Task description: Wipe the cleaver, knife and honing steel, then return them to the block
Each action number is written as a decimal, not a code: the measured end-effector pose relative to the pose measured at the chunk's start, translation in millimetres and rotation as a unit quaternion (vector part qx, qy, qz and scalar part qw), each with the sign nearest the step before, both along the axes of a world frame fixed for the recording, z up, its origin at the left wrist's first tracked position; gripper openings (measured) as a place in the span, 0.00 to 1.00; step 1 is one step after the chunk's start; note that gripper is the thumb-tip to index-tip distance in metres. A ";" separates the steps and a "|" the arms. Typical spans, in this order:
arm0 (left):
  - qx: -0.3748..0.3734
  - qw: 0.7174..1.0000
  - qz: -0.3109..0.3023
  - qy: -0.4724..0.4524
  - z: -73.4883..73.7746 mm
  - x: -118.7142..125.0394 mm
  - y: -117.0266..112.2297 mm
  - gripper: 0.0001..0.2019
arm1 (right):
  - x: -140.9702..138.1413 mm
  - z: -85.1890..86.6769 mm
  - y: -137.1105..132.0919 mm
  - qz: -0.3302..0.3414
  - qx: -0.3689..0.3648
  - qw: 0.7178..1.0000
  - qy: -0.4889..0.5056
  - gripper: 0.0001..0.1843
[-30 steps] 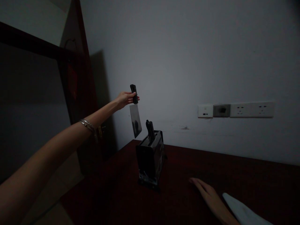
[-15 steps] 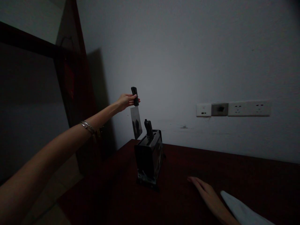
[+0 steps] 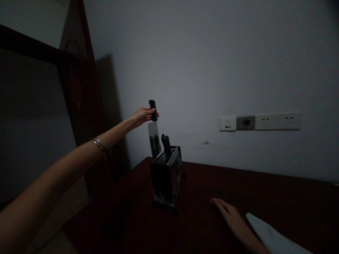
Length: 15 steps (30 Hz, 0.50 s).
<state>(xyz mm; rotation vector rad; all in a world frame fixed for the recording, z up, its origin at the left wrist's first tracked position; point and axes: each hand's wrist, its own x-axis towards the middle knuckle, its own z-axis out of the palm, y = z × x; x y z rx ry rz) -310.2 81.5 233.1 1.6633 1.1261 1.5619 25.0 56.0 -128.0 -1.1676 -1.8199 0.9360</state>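
Observation:
My left hand point(image 3: 144, 115) is stretched far out and pinches a cleaver point(image 3: 154, 135) by its black handle. The broad blade hangs downward, its lower end just behind the back left upper edge of a dark knife block point(image 3: 166, 176). Whether blade and block touch I cannot tell. Another knife point(image 3: 166, 145) stands in the block, only its black handle showing. On the table to the right lies my right hand point(image 3: 230, 215), fingers straight and holding nothing. A pale, flat, pointed object point(image 3: 270, 233), cut off by the lower frame edge, lies beside it.
The dark red table point(image 3: 212, 180) meets a pale wall point(image 3: 190, 70) at the back. Wall sockets point(image 3: 277, 121) sit above it on the right. A dark wooden door frame point(image 3: 88, 88) stands at the left, past the table's left edge. The room is dim.
The cleaver has shifted slightly right and a little down toward the knife block. The view has turned a little. My right hand stays on the table.

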 end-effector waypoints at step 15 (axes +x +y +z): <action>-0.005 1.000 -0.017 0.006 -8.4 8.0 3.8 0.06 | 0.5 -5.4 4.2 -0.007 0.016 1.000 -0.004 0.29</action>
